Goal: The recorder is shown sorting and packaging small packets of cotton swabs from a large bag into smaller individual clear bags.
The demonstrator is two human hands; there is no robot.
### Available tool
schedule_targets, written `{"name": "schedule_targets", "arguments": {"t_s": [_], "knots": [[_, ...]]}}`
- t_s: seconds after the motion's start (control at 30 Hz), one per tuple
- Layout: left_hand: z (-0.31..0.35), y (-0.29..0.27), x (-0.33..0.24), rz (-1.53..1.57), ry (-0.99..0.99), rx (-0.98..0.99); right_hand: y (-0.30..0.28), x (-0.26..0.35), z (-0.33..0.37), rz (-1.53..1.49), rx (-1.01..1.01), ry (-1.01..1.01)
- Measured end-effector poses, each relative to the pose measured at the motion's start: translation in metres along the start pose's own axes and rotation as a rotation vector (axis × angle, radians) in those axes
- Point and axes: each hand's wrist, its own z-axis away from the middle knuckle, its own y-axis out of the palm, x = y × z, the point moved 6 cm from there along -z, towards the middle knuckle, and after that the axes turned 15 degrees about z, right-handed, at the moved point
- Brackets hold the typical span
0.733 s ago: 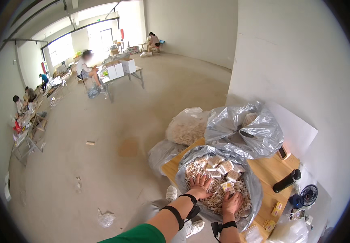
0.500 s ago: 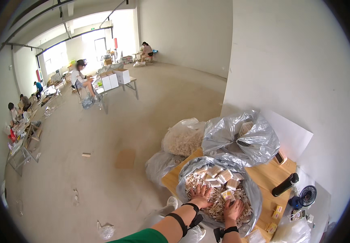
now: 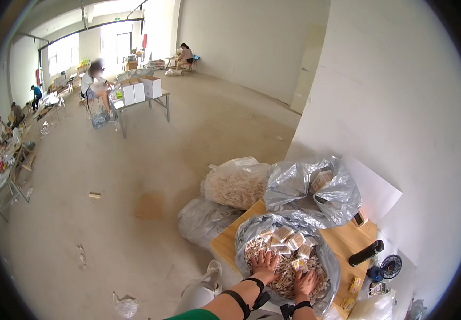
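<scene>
A: Please, how are the hands at this moment?

B: The left hand [image 3: 265, 266] and the right hand [image 3: 304, 282] are both inside an open grey bag [image 3: 333, 269], which sits on a wooden bench [image 3: 342, 234]. They rest on a mass of loose sticks [image 3: 285, 282], very thin ones.

A: And the fingers?

B: On the left hand they are spread well apart, over the sticks. On the right hand they are a little apart and partly bent, and I do not see them clamped on anything.

A: Is some packet near?

B: Yes, a yellow-and-white packet [image 3: 299, 264] lies just beyond the right fingertips. Whether they touch it, I cannot tell.

A: What else does the bag contain?

B: Toward its far side, several wrapped bundles [image 3: 296, 241] lie on top, tilted in different ways.

A: And around it?

B: On the far side there is a second grey bag [image 3: 283, 186], and to the left of that, a clear bag [image 3: 235, 186] full of sticks. To the right I see a black bottle [image 3: 366, 253] and, farther right, a small fan [image 3: 391, 266].
</scene>
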Motion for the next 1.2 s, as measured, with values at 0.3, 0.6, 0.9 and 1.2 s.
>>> {"name": "schedule_targets", "arguments": {"t_s": [0.3,0.6,0.9,1.2], "knots": [[-0.004,0.008,0.003,0.016,0.024,-0.076,-0.005,0.004,0.002,0.049,-0.137,0.024],[-0.006,0.007,0.001,0.009,-0.01,-0.049,-0.014,0.008,-0.001,-0.02,-0.181,0.011],[-0.005,0.002,-0.005,-0.047,-0.063,-0.023,-0.049,0.015,-0.016,-0.13,-0.077,0.095],[-0.008,0.012,0.0,-0.082,-0.098,-0.036,-0.059,0.015,-0.012,-0.183,0.021,0.101]]}}
